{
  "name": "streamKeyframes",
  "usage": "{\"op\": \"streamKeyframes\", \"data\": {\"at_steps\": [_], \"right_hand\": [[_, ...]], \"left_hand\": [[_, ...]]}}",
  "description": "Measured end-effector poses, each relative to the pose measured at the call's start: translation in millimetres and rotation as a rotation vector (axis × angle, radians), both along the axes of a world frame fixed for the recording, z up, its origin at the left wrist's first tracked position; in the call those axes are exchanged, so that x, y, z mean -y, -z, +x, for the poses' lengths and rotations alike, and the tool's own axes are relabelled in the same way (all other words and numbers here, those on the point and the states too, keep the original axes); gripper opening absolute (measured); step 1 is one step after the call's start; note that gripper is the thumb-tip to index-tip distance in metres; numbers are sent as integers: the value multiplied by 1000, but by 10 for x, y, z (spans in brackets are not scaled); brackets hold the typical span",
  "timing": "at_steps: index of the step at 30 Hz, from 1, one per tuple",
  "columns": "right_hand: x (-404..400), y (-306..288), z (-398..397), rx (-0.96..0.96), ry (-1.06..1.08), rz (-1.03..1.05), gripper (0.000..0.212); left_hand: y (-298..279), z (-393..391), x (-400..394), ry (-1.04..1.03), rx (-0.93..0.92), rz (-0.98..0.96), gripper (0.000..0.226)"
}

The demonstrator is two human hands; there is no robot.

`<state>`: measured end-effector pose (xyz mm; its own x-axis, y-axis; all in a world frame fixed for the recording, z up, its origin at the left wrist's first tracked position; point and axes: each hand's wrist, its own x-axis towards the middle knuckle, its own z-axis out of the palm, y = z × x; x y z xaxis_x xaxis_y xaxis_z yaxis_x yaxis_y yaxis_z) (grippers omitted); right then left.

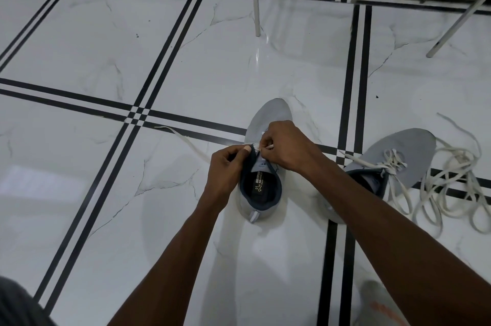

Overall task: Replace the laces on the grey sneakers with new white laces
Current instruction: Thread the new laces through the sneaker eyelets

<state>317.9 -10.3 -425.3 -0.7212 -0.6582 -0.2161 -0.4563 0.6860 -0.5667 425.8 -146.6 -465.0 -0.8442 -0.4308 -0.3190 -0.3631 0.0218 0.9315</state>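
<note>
While the grey sneaker (261,187) sits mid-floor, left hand (228,169) pinches its collar. Right hand (287,147) pinches the white lace (186,140) tip at an eyelet.

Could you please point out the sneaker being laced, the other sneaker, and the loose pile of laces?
sneaker being laced (273,113): head view, grey toe.
other sneaker (409,145): head view, grey upper.
loose pile of laces (451,179): head view, tangled loops.

Grey sneaker (271,118), black-striped white floor (239,60)
</note>
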Motion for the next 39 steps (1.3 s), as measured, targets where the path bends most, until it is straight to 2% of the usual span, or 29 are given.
{"op": "streamKeyframes", "data": {"at_steps": [8, 10, 14, 16, 20, 22, 24, 27, 31, 33, 36, 38, 39], "right_hand": [[34, -58, 3, -49, -17, 109, 21], [12, -20, 33, -84, 7, 81, 22], [-40, 48, 123, -56, 116, -37, 17], [-64, 60, 181, -156, 212, -87, 5], [-135, 94, 305, -378, 423, -98, 18], [-159, 117, 358, -247, 445, -165, 18], [-161, 149, 393, -54, 433, -279, 26], [-132, 170, 427, 18, 403, -386, 35], [-134, 177, 381, 168, 472, -405, 20], [-156, 192, 361, 280, 556, -405, 13], [-197, 228, 370, 393, 623, -425, 11], [-207, 226, 369, 399, 608, -429, 10], [-203, 221, 362, 403, 601, -434, 10]], "left_hand": [[-86, 19, -46, 62, -76, -92, 25], [-79, 22, -46, 66, -69, -126, 29], [-20, 31, -6, 60, -45, -33, 34], [-15, 3, 12, 68, -31, -30, 23], [-7, -69, 31, 91, 14, -42, 18], [-3, -98, 5, 89, 31, -141, 20], [-3, -116, -53, 86, 6, -236, 21], [14, -99, -122, 62, -50, -317, 18], [25, -56, -172, 52, -96, -378, 15], [13, -23, -135, -78, -75, -371, 13], [20, 89, 127, -334, 100, -327, 14], [37, 154, 256, -310, 130, -410, 9], [20, 159, 259, -264, 73, -466, 15]]}}
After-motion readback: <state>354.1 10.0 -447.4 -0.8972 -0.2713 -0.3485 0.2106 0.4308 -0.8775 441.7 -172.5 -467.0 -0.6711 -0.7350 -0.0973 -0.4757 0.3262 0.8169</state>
